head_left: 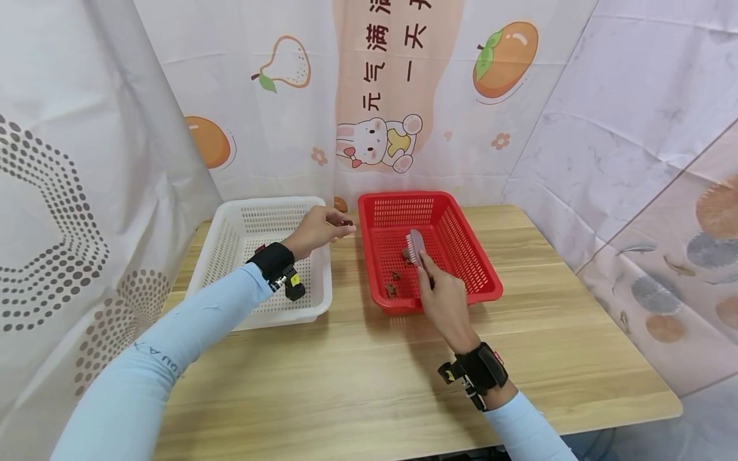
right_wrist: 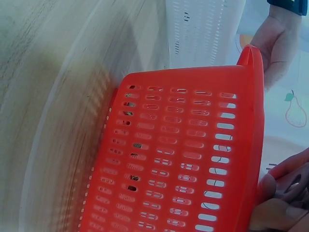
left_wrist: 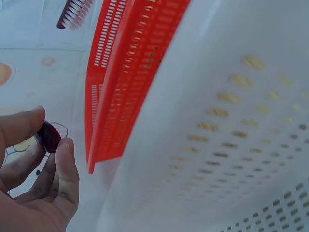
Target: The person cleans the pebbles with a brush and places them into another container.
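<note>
A small glossy dark red oval piece (left_wrist: 49, 137) is pinched between the thumb and fingertips of my left hand (head_left: 321, 228), raised over the right rim of the white basket (head_left: 273, 318). My right hand (head_left: 445, 301) grips the handle of a brush (head_left: 418, 242) with pale bristles and a greyish purple back. That brush is over the inside of the red basket (head_left: 494, 289), its bristles facing left. Several small brown pieces (head_left: 391, 290) lie on the red basket's floor, left of the brush. Part of the white basket's inside is hidden under the left forearm.
Both slotted plastic baskets stand side by side at the back of a wood-grain table (head_left: 346, 384), with a narrow gap between them. Behind them hangs a printed curtain (head_left: 288, 141), and more fabric closes off the left and right sides.
</note>
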{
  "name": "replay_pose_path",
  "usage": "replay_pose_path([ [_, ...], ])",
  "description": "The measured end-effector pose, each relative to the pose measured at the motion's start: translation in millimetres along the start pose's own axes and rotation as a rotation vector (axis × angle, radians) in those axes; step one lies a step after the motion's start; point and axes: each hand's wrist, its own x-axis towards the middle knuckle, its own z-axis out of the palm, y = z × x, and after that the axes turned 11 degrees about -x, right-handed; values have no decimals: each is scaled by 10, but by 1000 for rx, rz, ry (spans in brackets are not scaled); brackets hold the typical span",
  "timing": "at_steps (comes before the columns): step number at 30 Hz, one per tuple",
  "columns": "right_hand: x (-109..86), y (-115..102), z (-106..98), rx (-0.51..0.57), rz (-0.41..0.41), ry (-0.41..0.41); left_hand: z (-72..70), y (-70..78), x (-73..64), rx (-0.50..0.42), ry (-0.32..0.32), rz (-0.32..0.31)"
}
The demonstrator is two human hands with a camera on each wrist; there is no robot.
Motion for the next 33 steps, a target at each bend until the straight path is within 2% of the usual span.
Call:
replay_pose_path([
  [6, 2, 4, 5, -6, 3, 4, -53, -60, -7, 23, 23, 5],
  [14, 2, -13, 0, -15, 2, 5, -85, -58, -38, 77, 28, 14],
  [22, -7, -23, -4, -14, 3, 1, -134, -95, -61, 70, 15, 15],
  [33, -12, -17, -2, -25, 11, -6, -232, -146, -122, 91, 29, 20],
])
